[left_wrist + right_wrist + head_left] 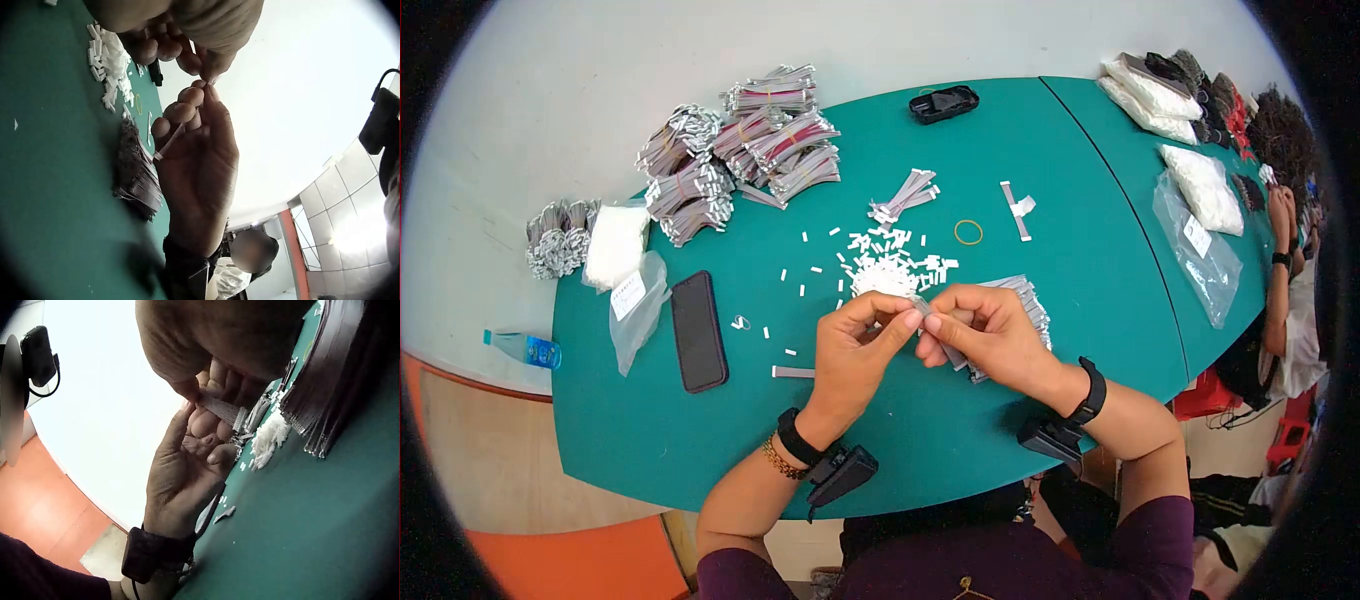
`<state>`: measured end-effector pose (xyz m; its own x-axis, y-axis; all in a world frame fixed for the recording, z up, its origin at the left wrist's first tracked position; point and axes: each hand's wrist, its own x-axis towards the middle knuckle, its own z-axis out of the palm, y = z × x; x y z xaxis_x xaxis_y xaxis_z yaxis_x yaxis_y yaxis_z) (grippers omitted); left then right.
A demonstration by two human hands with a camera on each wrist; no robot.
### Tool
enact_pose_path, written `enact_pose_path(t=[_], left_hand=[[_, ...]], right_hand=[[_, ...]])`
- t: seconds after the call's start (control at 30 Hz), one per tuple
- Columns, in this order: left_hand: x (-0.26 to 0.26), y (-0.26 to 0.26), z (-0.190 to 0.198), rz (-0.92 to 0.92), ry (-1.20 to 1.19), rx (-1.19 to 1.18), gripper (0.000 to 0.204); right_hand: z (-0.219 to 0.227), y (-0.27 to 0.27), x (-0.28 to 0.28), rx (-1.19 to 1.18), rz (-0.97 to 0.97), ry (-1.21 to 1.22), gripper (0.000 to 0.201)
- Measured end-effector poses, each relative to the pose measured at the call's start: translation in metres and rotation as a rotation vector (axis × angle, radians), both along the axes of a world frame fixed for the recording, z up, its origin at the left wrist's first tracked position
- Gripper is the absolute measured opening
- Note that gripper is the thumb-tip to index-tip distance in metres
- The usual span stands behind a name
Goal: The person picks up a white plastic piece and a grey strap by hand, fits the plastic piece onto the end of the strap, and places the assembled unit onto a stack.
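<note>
Both hands meet over the green table [920, 430]. The left hand [855, 355] pinches one end of a grey ribbon cable [222, 410] between thumb and forefinger. Against it, the right hand [1000, 335] pinches the same cable, its thumb tip beside the left one. The right wrist view shows the cable's flat grey strands fanning to a connector end. Fingers cover the end between the thumbs. Just beyond the hands lies a heap of small white pieces [882, 275]. A bundle of grey cables [1028, 305] lies beside the right hand, partly behind it.
Banded cable bundles [780, 140] are stacked at the back left. A phone [699, 330], white-filled bag [617, 245] and bottle [525, 348] are on the left. A small cable pile [906, 196], rubber band [968, 232] and black case [943, 104] lie farther back. Another person's arms [1280, 260] are at right.
</note>
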<state>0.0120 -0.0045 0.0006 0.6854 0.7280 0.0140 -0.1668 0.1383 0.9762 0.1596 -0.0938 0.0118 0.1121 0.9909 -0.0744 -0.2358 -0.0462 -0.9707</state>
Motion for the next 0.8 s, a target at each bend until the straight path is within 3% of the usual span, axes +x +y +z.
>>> enact_pose_path(t=[0.67, 0.8], left_hand=[[0.0015, -0.0052, 0.0012, -0.003, -0.056, -0.104, 0.012], [0.0011, -0.0037, 0.0002, -0.033, -0.060, -0.246, 0.012]], right_hand=[[0.0006, -0.0009, -0.0016, -0.003, -0.030, 0.005, 0.013], [0.0005, -0.0007, -0.0020, 0.002, -0.041, 0.014, 0.013]])
